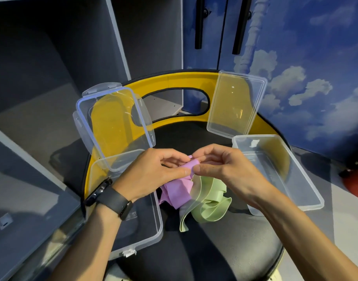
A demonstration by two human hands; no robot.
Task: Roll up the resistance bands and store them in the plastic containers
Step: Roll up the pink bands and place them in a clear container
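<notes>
Over a round black seat (224, 250) with a curved yellow back, a person begins rolling the purple resistance band (177, 189): the left hand (153, 171) and the right hand (220, 165) each pinch its upper end between thumb and fingers, where a first small fold or roll is forming, while the rest of the strip hangs crumpled onto the seat. A pale green band (210, 201) lies loose in coils just beside it, touching it, not yet rolled. 2 clear plastic containers wait open and hold no bands: the left container (153, 226) under the left wrist, its lid (113, 126) propped behind, and the right container (285, 171) with its lid (235, 104) leaning on the seat back. The next move likely calls for turning the pinched end tightly over itself, feeding slack evenly so the roll stays narrow enough to fit. Behind stand dark cabinet shelves (52, 67) and a wall painted with clouds (306, 88).
</notes>
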